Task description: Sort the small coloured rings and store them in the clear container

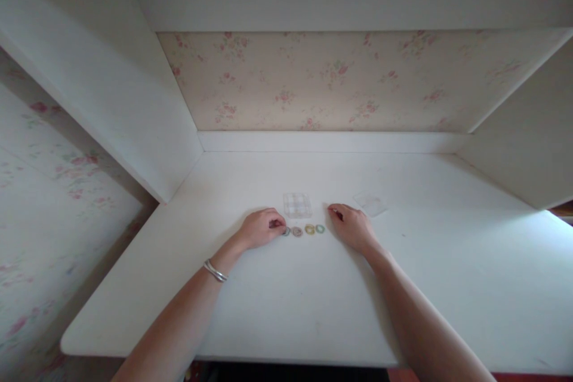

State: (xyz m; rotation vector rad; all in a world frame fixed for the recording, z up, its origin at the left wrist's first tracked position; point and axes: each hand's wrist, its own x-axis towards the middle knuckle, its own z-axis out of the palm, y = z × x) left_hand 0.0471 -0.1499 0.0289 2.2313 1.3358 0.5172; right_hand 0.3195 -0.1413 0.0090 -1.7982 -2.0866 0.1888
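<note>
Four-sided and see-through, a small divided plastic box (297, 205) lies flat on the white desk. Just in front of it is a row of several small coloured loops, like hair ties: a grey-green loop (287, 231), a pinkish-brown loop (297, 231), a yellow loop (310, 229) and a mint-green loop (320, 229). My left hand (264, 228) is closed in a pinch at the grey-green loop, partly covering it. To the right of the box, my right hand (351, 225) is also pinched near the desk; what its fingertips hold, if anything, is too small to make out.
A clear flat lid (370, 203) rests behind my right hand. The white desk (268, 310) is bounded by a side panel (107, 71) on the left, another panel (532, 125) on the right and a flowered back wall (313, 80). An overhead shelf (335, 0) spans the top.
</note>
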